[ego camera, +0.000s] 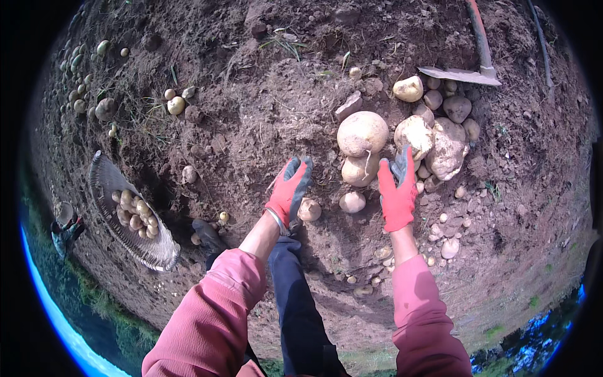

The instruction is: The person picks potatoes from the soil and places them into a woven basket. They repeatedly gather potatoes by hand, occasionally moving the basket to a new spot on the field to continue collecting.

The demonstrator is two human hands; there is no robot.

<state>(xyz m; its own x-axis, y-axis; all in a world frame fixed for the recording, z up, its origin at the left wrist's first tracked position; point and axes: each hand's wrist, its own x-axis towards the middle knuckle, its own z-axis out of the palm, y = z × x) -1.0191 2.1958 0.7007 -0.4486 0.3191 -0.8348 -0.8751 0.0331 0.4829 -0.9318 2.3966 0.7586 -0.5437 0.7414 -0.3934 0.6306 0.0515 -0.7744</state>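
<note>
Both hands wear red gloves with grey coated palms. My left hand hovers over the soil with nothing in it, its fingers apart, just above and left of a round potato. My right hand has thumb and fingers spread, and its fingertips overlap the lower edge of a pale, sunlit potato; whether they touch it I cannot tell. Between the hands lie a large potato, another against its lower side, and a smaller one. A big knobbly potato sits to the right within a heap.
A hoe with a metal blade lies beyond the heap. At left stands a woven basket holding several potatoes. My boot is beside it. More potatoes are scattered at far left, where another person is visible.
</note>
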